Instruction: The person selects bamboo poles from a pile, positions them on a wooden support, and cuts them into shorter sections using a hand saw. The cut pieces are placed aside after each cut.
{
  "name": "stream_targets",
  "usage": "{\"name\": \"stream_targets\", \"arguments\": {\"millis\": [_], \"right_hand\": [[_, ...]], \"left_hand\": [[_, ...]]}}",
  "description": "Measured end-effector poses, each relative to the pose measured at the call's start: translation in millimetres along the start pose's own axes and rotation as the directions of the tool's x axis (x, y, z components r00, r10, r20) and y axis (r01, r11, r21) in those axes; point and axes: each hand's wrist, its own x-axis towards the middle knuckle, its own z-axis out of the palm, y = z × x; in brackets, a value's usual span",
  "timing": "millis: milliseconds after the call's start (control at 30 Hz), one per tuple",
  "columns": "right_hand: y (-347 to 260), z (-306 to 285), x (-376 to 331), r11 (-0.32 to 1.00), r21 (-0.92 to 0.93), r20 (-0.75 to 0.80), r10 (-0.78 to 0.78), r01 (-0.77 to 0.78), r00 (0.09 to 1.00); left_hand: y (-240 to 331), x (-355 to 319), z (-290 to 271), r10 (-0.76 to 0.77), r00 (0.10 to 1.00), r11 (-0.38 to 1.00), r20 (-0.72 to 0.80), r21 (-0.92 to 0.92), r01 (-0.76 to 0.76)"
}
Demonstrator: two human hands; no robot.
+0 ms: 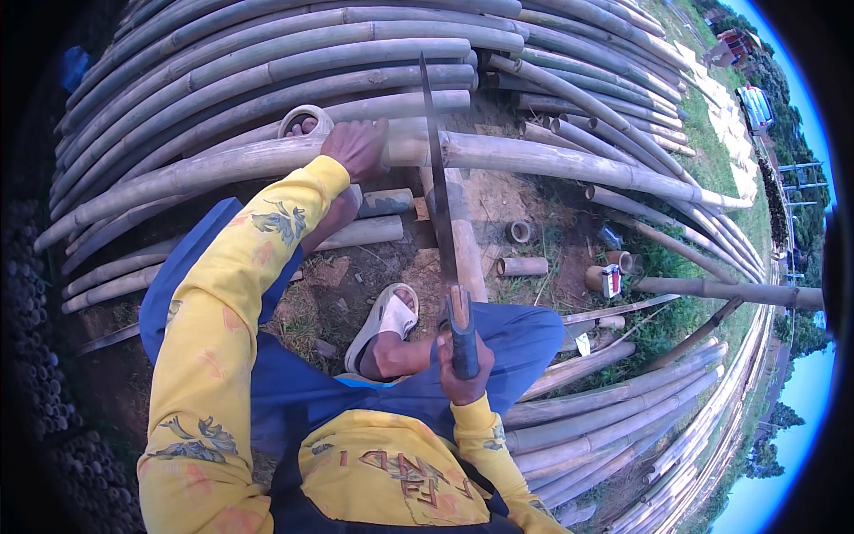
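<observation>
A long bamboo pole (551,160) lies crosswise in front of me. My left hand (356,149) is closed on it, just left of the saw. In my right hand (465,367) is the dark handle of a hand saw (439,191), fingers wrapped round it. Its long blade points away from me and crosses the pole; how deep it sits in the bamboo I cannot tell. A beam (469,258) runs beneath the pole toward me. One sandaled foot (305,122) is up beside the pole by my left hand; the other foot (391,319) is on the ground.
Stacked bamboo poles (294,67) fill the far side, with more poles (614,418) at the lower right. Short bamboo offcuts (522,266) and a cut ring (519,231) lie on the dirt. A red-and-white packet (610,281) sits among bamboo pieces at right.
</observation>
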Motion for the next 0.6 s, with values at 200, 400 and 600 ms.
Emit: {"name": "stream_targets", "arguments": {"millis": [200,400,600], "right_hand": [[-2.1,20.0,43.0,0.995,0.097,-0.051,0.037,-0.032,0.998],[5.2,4.6,4.3,0.998,0.046,-0.020,0.031,-0.030,0.999],[11.8,13.3,30.6,0.995,0.093,-0.011,0.046,-0.045,0.999]], "left_hand": [[2.9,-2.4,5.6,0.038,0.999,0.999,0.031,0.007,-0.038],[-7.4,4.0,11.0,0.060,0.998,0.997,-0.020,0.052,-0.059],[-8.8,6.7,20.5,0.042,0.998,0.998,-0.047,0.043,-0.040]]}}
